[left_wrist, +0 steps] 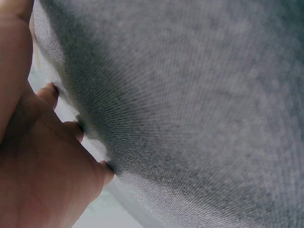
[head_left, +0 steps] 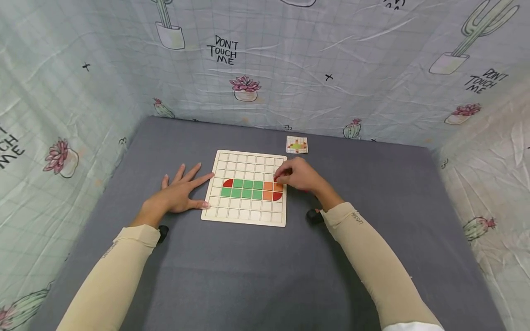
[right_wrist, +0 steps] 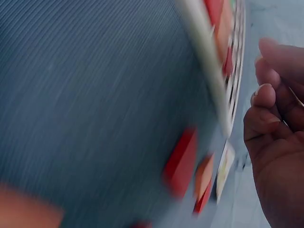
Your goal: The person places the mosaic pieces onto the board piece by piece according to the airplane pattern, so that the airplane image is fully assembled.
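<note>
A pale wooden grid board (head_left: 244, 214) lies on the grey cloth, holding several green squares (head_left: 247, 184), orange squares (head_left: 268, 186) and red rounded pieces (head_left: 228, 183). My left hand (head_left: 179, 194) rests spread on the cloth; its thumb and index fingertip touch the board's left edge. Over the right edge hovers my right hand (head_left: 301, 174), fingers loosely bent. Just under those fingertips a red piece (head_left: 276, 178) shows. In the right wrist view, that red piece (right_wrist: 228, 61) appears on the board, apart from the fingers, and nothing is visible between them.
Behind the board's right corner lies a small pattern card (head_left: 296, 145). Loose pieces sit right of the board: a red block (right_wrist: 182, 164), an orange block (right_wrist: 204, 176) and a blurred orange block (right_wrist: 28, 209). Printed fabric walls (head_left: 290, 59) enclose the table.
</note>
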`<state>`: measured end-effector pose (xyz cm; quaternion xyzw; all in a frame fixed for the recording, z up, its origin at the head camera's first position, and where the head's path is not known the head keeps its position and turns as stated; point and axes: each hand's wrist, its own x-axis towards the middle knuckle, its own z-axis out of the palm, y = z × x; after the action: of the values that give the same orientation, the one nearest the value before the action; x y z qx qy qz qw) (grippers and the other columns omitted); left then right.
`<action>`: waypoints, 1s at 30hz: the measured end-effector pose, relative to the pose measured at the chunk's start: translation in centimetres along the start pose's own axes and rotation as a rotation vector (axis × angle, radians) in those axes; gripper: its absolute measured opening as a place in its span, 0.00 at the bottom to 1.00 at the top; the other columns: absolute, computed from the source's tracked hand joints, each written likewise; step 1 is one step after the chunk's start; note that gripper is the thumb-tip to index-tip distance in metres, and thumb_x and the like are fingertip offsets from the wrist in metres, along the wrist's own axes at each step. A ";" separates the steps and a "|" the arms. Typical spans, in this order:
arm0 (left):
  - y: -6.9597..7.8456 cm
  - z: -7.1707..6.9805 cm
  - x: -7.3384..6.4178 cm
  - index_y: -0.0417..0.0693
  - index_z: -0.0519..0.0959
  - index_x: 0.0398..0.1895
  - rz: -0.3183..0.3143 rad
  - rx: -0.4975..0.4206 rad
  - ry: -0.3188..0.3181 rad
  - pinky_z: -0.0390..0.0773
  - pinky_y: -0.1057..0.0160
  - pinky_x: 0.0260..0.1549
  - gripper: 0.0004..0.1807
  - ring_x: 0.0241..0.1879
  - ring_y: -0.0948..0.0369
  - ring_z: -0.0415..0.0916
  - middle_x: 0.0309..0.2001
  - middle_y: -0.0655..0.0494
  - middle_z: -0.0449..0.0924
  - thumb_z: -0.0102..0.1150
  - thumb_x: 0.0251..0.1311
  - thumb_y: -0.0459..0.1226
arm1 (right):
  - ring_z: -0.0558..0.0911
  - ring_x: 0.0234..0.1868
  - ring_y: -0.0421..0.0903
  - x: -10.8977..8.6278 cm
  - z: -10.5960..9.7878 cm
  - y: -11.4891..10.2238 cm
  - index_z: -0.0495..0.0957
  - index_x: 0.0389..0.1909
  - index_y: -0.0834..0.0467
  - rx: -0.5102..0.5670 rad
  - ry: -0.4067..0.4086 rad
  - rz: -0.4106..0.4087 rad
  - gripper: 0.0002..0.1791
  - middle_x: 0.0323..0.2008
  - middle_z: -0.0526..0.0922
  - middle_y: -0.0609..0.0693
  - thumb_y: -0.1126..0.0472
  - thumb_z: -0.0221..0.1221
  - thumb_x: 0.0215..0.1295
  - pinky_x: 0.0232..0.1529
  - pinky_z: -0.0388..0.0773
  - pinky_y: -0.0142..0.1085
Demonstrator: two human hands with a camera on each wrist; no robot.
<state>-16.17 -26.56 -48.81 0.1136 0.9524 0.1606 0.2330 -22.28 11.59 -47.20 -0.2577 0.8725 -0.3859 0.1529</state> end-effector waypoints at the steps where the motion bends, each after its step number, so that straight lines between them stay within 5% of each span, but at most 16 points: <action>1: 0.0 0.0 0.0 0.74 0.48 0.85 0.000 -0.001 0.002 0.29 0.20 0.71 0.56 0.84 0.35 0.20 0.87 0.51 0.28 0.66 0.58 0.67 | 0.77 0.30 0.44 -0.5 -0.4 0.4 0.90 0.42 0.64 -0.010 0.005 0.015 0.06 0.38 0.89 0.57 0.68 0.68 0.66 0.35 0.75 0.35; 15: -0.1 0.0 0.0 0.74 0.46 0.85 -0.003 0.004 -0.011 0.29 0.20 0.71 0.57 0.84 0.35 0.20 0.87 0.51 0.27 0.66 0.57 0.68 | 0.78 0.40 0.48 -5.6 -3.6 5.0 0.86 0.47 0.62 -0.132 -0.013 0.212 0.16 0.39 0.83 0.55 0.61 0.75 0.61 0.43 0.76 0.39; 30: 0.0 -0.1 -0.1 0.74 0.47 0.85 0.004 0.014 -0.008 0.29 0.20 0.71 0.56 0.84 0.35 0.21 0.87 0.50 0.27 0.67 0.57 0.67 | 0.80 0.35 0.46 -5.5 -2.9 4.7 0.87 0.41 0.62 -0.297 -0.027 0.147 0.10 0.36 0.86 0.54 0.61 0.71 0.62 0.41 0.80 0.41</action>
<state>-16.18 -26.57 -48.65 0.1180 0.9523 0.1541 0.2355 -20.71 19.12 -48.44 -0.2181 0.9343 -0.2371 0.1526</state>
